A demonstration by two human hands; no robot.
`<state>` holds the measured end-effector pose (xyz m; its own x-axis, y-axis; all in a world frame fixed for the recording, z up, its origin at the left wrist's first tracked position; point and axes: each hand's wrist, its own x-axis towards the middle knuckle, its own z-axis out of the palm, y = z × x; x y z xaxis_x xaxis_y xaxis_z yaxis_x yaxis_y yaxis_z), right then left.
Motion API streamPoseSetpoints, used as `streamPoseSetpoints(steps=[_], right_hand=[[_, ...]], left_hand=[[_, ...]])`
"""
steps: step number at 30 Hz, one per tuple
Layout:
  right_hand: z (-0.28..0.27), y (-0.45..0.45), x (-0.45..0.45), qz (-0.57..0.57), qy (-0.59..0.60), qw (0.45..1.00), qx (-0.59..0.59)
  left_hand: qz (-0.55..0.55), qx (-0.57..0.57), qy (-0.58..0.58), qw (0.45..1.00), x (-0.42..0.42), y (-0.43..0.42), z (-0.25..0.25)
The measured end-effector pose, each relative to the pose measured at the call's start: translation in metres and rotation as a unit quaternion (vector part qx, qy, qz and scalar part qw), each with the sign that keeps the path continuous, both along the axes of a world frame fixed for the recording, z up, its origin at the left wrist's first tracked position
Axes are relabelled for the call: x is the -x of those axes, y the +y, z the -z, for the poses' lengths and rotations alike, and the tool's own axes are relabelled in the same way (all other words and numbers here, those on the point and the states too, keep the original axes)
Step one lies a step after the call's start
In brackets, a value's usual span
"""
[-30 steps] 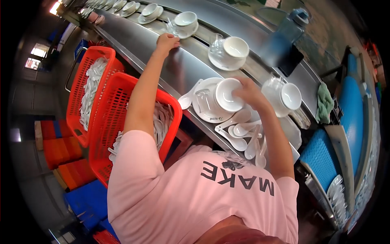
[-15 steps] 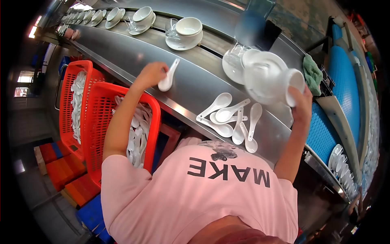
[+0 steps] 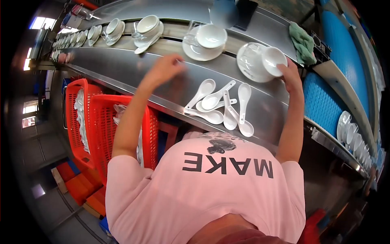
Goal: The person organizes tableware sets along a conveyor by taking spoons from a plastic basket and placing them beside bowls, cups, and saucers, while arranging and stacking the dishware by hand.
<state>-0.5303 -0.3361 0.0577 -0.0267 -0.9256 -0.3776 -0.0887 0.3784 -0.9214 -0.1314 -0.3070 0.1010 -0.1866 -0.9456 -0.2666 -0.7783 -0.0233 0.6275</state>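
Observation:
My left hand [image 3: 165, 71] hovers over the steel counter with fingers loosely bent and apart, nothing seen in it; its fingertips are slightly blurred. A white spoon [image 3: 147, 44] lies across the rim of a nearby saucer. My right hand [image 3: 291, 75] grips the rim of a white bowl [image 3: 275, 61], which sits tilted at the right side of a saucer [image 3: 252, 74] with a clear glass on it. Left of this set stands another white bowl [image 3: 212, 35] on a saucer [image 3: 198, 52]. Several white spoons [image 3: 230, 116] lie in a loose pile on the counter before me.
More bowl-and-saucer sets [image 3: 114, 27] line the belt toward the far left. Red baskets [image 3: 152, 134] with spoons stand below the counter's left edge. A green cloth [image 3: 302, 42] lies at the right, beside a blue textured surface [image 3: 325, 99]. Saucers stand upright at far right.
My left hand has let go of the spoon, which now rests on a saucer. My right hand has lowered the bowl and stacked dishes onto the belt. The sets have shifted in view.

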Motion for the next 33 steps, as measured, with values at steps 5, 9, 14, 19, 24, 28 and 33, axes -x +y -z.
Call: streamPoseSetpoints(steps=[5, 9, 14, 19, 24, 28, 33], right_hand=[[-0.017, 0.016, 0.024, -0.037, 0.213, 0.967, 0.136], [-0.029, 0.057, 0.133, 0.198, 0.259, 0.908, 0.263], [0.002, 0.127, 0.327, 0.331, 0.694, 0.595, 0.236], [0.023, 0.136, 0.412, 0.441, 0.641, 0.611, -0.150], [0.049, 0.170, 0.476, 0.296, 0.504, 0.786, -0.202], [0.031, 0.174, 0.433, 0.283, 0.391, 0.870, -0.103], [0.021, 0.169, 0.403, 0.251, 0.290, 0.923, -0.031]], left_hand=[[0.151, 0.105, 0.021, 0.983, 0.057, 0.035, 0.030], [-0.002, 0.005, 0.049, 0.999, 0.012, 0.025, 0.023], [0.004, -0.043, -0.066, 0.997, -0.072, 0.009, 0.009], [-0.323, 0.195, -0.381, 0.844, -0.120, -0.069, 0.028], [-0.401, 0.076, -0.264, 0.874, -0.199, -0.112, 0.072], [-0.368, 0.014, -0.230, 0.901, -0.303, -0.108, 0.093], [-0.443, 0.073, -0.192, 0.873, -0.302, -0.105, 0.060]])
